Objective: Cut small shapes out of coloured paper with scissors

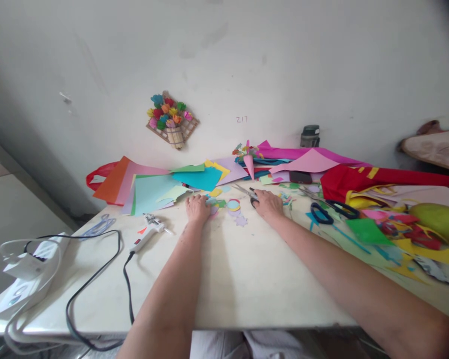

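Observation:
My left hand (198, 208) lies palm down on the table, its fingers forward and nothing visible in them, beside several small paper cut-outs. My right hand (269, 204) rests on the table with its fingers around the dark handle of a pair of scissors (244, 190). The blades point up and to the left, a little apart. Between my hands lie small round paper pieces (233, 204) and a pale purple paper flower shape (241, 220). More small green and blue scraps (288, 198) are just beyond my right hand.
A glue gun (145, 239) with a black cable lies at left, near a white power strip (48, 264). Coloured paper sheets (153, 192) and a pink paper cone (249, 166) line the back. Large scissors (335, 207), scraps and red fabric (359, 182) crowd the right.

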The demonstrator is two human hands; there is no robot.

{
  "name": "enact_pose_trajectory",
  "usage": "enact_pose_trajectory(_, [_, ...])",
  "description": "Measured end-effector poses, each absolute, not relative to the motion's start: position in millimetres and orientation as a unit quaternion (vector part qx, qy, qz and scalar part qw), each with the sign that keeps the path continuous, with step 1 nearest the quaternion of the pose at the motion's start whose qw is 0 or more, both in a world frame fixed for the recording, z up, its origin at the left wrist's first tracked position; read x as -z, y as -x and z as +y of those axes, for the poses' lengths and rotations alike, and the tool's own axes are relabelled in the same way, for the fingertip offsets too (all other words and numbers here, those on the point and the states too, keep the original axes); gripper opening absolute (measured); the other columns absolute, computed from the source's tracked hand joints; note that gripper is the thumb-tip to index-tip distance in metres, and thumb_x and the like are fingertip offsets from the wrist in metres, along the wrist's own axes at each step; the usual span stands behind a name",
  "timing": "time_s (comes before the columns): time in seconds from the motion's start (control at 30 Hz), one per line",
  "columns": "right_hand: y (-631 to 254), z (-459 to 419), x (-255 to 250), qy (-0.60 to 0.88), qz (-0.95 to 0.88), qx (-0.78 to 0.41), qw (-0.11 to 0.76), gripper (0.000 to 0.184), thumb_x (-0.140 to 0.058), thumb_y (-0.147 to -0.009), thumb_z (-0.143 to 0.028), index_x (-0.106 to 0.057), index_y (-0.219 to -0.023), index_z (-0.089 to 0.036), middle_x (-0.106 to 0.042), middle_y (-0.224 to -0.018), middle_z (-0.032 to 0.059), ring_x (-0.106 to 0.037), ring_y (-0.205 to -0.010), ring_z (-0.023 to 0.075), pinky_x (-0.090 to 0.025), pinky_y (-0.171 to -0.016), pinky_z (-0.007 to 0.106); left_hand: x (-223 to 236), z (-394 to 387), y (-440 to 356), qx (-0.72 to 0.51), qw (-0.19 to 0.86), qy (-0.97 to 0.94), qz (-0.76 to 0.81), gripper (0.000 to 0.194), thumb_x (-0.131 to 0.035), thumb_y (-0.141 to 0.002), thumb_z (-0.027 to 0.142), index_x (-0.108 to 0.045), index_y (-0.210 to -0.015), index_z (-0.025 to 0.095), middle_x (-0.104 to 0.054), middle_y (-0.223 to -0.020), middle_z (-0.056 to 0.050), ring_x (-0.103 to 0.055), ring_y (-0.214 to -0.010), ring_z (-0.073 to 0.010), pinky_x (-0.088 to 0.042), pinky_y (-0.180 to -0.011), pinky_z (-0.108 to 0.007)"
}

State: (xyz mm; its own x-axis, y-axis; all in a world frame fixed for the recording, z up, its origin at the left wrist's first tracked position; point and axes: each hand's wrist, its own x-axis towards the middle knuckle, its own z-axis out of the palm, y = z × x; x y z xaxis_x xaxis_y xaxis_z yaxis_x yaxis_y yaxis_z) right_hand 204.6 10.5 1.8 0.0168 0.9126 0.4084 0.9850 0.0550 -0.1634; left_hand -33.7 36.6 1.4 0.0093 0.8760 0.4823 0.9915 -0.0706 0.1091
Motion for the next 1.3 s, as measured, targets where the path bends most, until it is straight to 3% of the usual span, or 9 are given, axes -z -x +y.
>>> enact_pose_trajectory(0.17, [-205.6, 10.9, -0.7, 0.678, -0.696, 0.09, 0.218, 0.037, -0.053, -0.081, -0.028, -0.055, -0.117, -0.02, -0.063, -0.107, 0.0081, -0.055, -0.098, 0.0224, -0.039, -0.076, 0.032, -2.5, 36.8, 37.7, 0.229, 0.114, 0.686, -0.681, 0.024, -0.053, -0.076, 0.026, -0.069, -0.092, 0.021, -0.067, -0.097, -0.008, -0.052, -0.101, -0.0263, -0.03, -0.096, -0.039])
enact_pose_trajectory(0.37, [-206.1, 12.7, 0.2, 0.68, -0.694, 0.09, 0.217, 0.037, -0.053, -0.081, -0.028, -0.056, -0.116, -0.02, -0.064, -0.107, 0.008, -0.055, -0.099, 0.0226, -0.039, -0.076, 0.032, -2.6, 34.8, 39.9, 0.254, 0.095, 0.666, -0.695, 0.035, -0.048, -0.074, 0.013, -0.067, -0.102, 0.023, -0.065, -0.106, -0.007, -0.049, -0.109, -0.0249, -0.027, -0.1, -0.039])
enact_pose_trajectory(0.53, [-206.1, 12.2, -0.5, 0.678, -0.696, 0.093, 0.217, 0.036, -0.053, -0.08, -0.028, -0.056, -0.116, -0.02, -0.064, -0.106, 0.0077, -0.055, -0.098, 0.0229, -0.04, -0.076, 0.032, -4.0, 34.9, 40.3, 0.26, 0.029, 0.656, -0.708, 0.033, -0.053, -0.075, 0.027, -0.063, -0.107, 0.025, -0.065, -0.109, -0.005, -0.044, -0.116, -0.0264, -0.016, -0.106, -0.046])
enact_pose_trajectory(1.0, [-205.8, 9.9, -2.0, 0.678, -0.702, 0.084, 0.203, 0.037, -0.052, -0.082, -0.028, -0.055, -0.118, -0.02, -0.063, -0.109, 0.0084, -0.053, -0.101, 0.0228, -0.039, -0.078, 0.033, 0.4, 47.9, 57.8, 0.367, -0.079, 0.582, -0.721, 0.029, -0.06, -0.066, 0.025, -0.068, -0.094, 0.025, -0.069, -0.084, -0.001, -0.061, -0.086, -0.0207, -0.042, -0.081, -0.033])
enact_pose_trajectory(1.3, [-206.4, 9.6, -2.3, 0.674, -0.705, 0.085, 0.203, 0.037, -0.051, -0.082, -0.028, -0.055, -0.117, -0.02, -0.063, -0.109, 0.0091, -0.053, -0.101, 0.0235, -0.039, -0.078, 0.033, 5.8, 53.6, 67.0, 0.451, -0.133, 0.51, -0.721, 0.027, -0.058, -0.068, 0.037, -0.069, -0.084, 0.019, -0.069, -0.078, -0.004, -0.062, -0.072, -0.0195, -0.043, -0.063, -0.027])
